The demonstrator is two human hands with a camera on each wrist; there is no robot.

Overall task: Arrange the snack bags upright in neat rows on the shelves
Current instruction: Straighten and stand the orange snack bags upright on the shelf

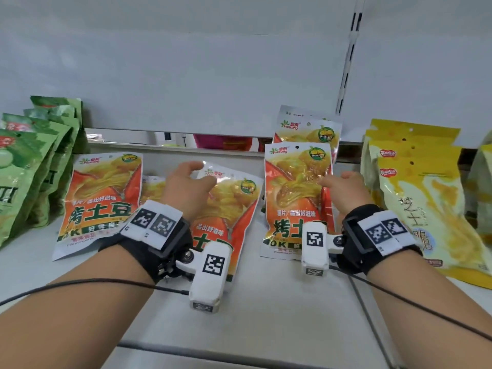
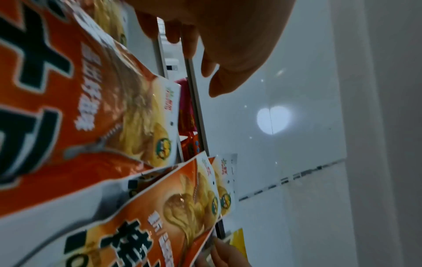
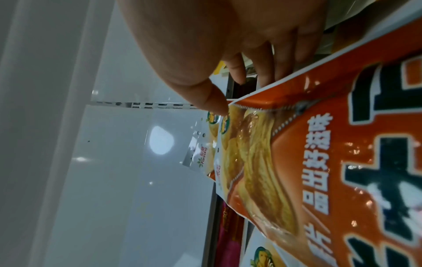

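My left hand (image 1: pixel 186 187) hovering with fingers spread loose over a flat orange potato-chip bag (image 1: pixel 226 209) at frame center, my right hand (image 1: pixel 343 189) grasping the edge of an upright orange bag (image 1: pixel 295 187) at right center, white shelf (image 1: pixel 266 302) beneath.

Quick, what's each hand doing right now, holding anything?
Left hand: open, fingers spread above a flat-lying orange chip bag, holding nothing.
Right hand: grips the side edge of the upright orange chip bag.

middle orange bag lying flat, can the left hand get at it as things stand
Probably yes. The left hand hovers open right over the flat orange bag, fingers spread near its top edge, nothing between them. The right hand is busy at the standing bag.
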